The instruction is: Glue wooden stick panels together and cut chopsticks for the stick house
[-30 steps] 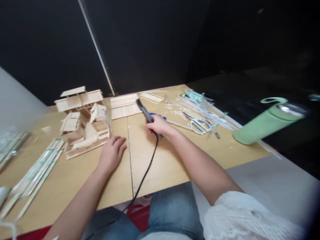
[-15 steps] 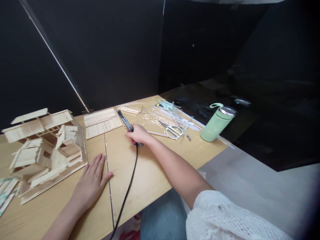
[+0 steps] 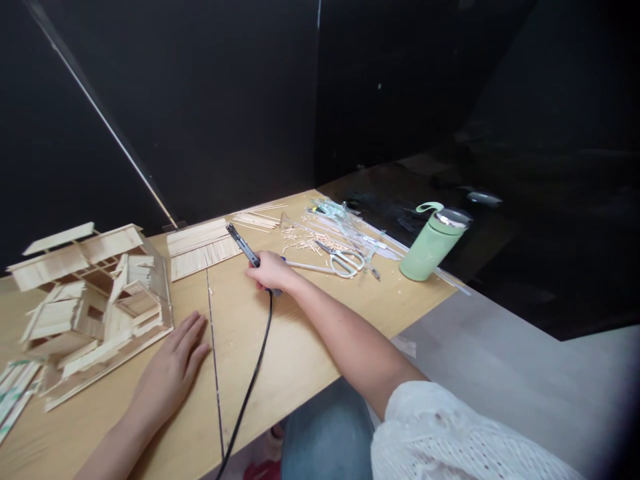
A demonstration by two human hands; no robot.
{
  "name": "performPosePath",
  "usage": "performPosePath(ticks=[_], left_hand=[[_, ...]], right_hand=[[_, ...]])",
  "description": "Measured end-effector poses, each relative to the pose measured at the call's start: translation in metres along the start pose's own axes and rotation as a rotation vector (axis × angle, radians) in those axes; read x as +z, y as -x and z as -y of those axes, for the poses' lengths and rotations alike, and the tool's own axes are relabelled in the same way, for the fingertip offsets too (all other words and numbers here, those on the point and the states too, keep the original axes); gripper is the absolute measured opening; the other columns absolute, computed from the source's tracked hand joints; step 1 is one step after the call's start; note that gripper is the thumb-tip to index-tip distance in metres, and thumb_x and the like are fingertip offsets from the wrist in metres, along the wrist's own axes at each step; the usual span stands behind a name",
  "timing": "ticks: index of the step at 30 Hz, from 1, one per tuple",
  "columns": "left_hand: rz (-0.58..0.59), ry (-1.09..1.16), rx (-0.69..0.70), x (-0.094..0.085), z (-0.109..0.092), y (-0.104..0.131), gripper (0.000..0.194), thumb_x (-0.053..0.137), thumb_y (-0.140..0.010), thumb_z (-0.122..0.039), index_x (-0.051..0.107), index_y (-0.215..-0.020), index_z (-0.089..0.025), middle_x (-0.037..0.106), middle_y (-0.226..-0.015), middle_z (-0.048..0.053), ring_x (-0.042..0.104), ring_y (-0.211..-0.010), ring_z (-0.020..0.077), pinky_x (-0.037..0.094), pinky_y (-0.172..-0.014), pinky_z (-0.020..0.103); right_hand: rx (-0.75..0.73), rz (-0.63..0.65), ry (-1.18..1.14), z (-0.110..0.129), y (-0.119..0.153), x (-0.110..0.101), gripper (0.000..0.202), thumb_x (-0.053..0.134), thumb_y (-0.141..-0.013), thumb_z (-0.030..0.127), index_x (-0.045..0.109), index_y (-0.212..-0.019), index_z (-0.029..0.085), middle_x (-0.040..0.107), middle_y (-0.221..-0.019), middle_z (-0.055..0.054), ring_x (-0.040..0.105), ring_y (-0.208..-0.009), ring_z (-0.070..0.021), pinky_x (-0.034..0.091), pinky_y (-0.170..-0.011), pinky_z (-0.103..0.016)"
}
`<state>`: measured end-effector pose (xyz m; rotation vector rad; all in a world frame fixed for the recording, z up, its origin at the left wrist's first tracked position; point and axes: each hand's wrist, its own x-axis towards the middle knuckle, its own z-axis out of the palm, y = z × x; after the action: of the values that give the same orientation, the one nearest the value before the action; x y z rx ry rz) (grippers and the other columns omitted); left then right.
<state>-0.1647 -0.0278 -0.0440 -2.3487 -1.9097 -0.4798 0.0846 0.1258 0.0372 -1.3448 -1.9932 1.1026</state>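
My right hand [image 3: 270, 272] is closed round a dark grey tool [image 3: 243, 245] with a black cable [image 3: 257, 367] running down from it over the table's front edge. The tool's tip points away, towards a flat panel of thin wooden strips [image 3: 203, 250]. My left hand [image 3: 167, 373] lies palm down on the wooden table [image 3: 280, 353], fingers stretched out, holding nothing. Just left of it stands a wooden model house [image 3: 100, 293] with several roofs, on a flat base.
White-handled scissors [image 3: 345, 262] lie by scattered short stick pieces [image 3: 303, 240]. Long thin sticks [image 3: 257, 219] and clear plastic wrappers [image 3: 340, 217] are at the back. A green bottle [image 3: 430, 250] stands at the right; striped strips [image 3: 17, 390] lie far left.
My left hand has drawn back slightly towards me and left, its fingers nearer together. My right hand with the tool has shifted slightly left.
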Motion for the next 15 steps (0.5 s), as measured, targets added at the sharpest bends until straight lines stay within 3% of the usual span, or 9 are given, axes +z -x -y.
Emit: performPosePath(ticks=[6, 15], left_hand=[[-0.002, 0.123, 0.024, 0.003, 0.006, -0.008, 0.056, 0.033, -0.097, -0.052, 0.061, -0.132, -0.018, 0.057, -0.14, 0.006, 0.048, -0.135, 0.024, 0.038, -0.114, 0.044], [0.027, 0.215, 0.05, -0.009, 0.022, 0.013, 0.048, 0.037, -0.097, -0.05, 0.067, -0.124, -0.025, 0.06, -0.135, 0.003, 0.056, -0.126, 0.0226, 0.046, -0.107, 0.04]], right_hand=[[-0.027, 0.001, 0.046, 0.0, 0.0, 0.002, 0.004, 0.058, -0.074, 0.023, 0.054, -0.075, 0.021, 0.062, -0.052, 0.003, 0.066, -0.057, -0.0149, 0.047, -0.056, -0.02], [0.011, 0.002, 0.011, -0.004, -0.003, 0.004, 0.003, 0.058, -0.075, 0.022, 0.056, -0.076, 0.02, 0.061, -0.053, 0.002, 0.064, -0.05, -0.0141, 0.046, -0.052, -0.02]])
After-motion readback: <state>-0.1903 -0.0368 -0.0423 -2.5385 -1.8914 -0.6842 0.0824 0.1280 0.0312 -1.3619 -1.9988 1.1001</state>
